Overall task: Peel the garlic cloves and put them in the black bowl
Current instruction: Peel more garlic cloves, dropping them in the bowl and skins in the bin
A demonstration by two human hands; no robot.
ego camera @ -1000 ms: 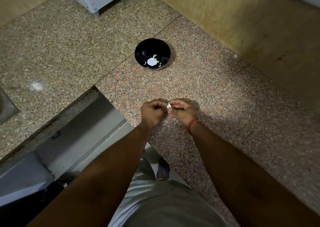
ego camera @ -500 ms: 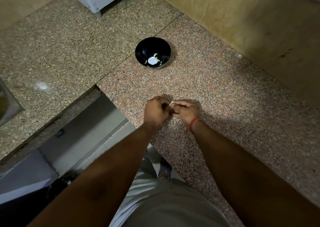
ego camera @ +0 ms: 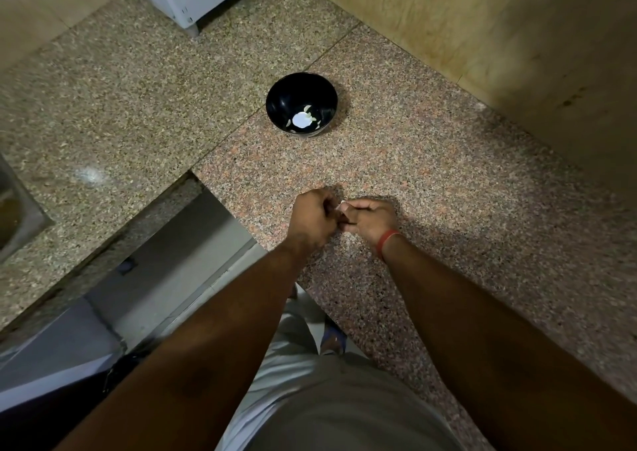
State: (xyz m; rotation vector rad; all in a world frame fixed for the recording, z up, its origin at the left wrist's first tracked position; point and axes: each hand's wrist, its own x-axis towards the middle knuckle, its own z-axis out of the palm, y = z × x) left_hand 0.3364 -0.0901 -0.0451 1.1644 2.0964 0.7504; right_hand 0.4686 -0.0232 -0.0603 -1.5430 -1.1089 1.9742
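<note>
A small pale garlic clove sits pinched between my two hands over the speckled pinkish granite counter, my left hand curled into a fist against it and my right hand, with a red thread band at the wrist, gripping it from the other side; only a sliver of it shows. One round glossy black bowl stands well apart beyond my hands, holding white peeled garlic pieces at its bottom, too bunched and bright for me to count.
</note>
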